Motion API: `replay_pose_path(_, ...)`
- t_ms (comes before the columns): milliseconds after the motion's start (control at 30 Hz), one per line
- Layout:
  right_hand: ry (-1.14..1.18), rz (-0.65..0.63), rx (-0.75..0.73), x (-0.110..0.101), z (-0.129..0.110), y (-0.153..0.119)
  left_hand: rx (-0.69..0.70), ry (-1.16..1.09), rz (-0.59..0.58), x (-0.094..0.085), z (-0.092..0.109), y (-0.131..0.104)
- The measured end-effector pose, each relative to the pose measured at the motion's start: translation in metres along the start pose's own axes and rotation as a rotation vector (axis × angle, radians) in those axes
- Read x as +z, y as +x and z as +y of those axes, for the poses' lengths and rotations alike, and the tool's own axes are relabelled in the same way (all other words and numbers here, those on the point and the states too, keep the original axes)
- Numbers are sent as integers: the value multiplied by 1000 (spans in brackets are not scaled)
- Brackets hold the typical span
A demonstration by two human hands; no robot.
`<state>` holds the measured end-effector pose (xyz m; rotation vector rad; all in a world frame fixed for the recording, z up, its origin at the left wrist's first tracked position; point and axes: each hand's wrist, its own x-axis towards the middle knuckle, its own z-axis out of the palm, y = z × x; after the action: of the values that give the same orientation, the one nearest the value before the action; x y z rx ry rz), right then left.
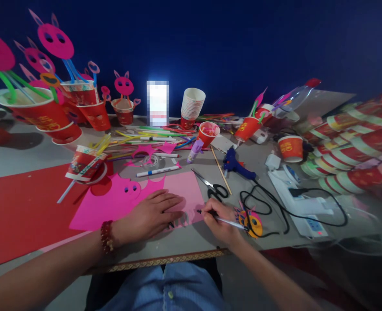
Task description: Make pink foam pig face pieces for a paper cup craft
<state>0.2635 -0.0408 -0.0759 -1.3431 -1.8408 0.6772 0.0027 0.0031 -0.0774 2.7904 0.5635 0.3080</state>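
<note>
My left hand (152,214) lies flat with its fingers stretched out, resting on a light pink sheet of paper (191,185). A small dark thing by its thumb is too small to make out. My right hand (221,222) grips a marker pen (232,223), its dark tip at the sheet's right part. Faint outlines drawn on the paper show between the two hands. Beside the left hand is a bright pink paper (96,205) with cut edges and a small round face on it. Scissors (214,186) lie just beyond my right hand.
A blue glue gun (238,164) trails a black cord to a white power strip (296,203). Red paper cups (209,133), pink paper figures (124,84), pens and coloured sticks stand or lie at the back. Red paper (32,211) covers the left side; stacked cups (352,151) lie right.
</note>
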Motion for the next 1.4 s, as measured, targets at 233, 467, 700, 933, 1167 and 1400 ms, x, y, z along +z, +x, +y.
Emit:
replay_pose_path(233,-23,-12,-17,0,-1,0,8,-10,20,0,0,0)
replay_pose_path(467,-18,-29,-44,-1,1,0,14,-13,29,-2,0,1)
replay_pose_path(700,11,-63,-35,-2,0,-1,9,-14,23,0,0,1)
replay_pose_path(933,34,-70,-57,-3,-1,0,7,-11,21,0,-1,0)
replay_pose_path(1167,43,-68,-72,-4,-1,0,7,1,7,1,-1,0)
replay_pose_path(1400,10,-72,-71,-6,-2,0,2,8,10,1,0,1)
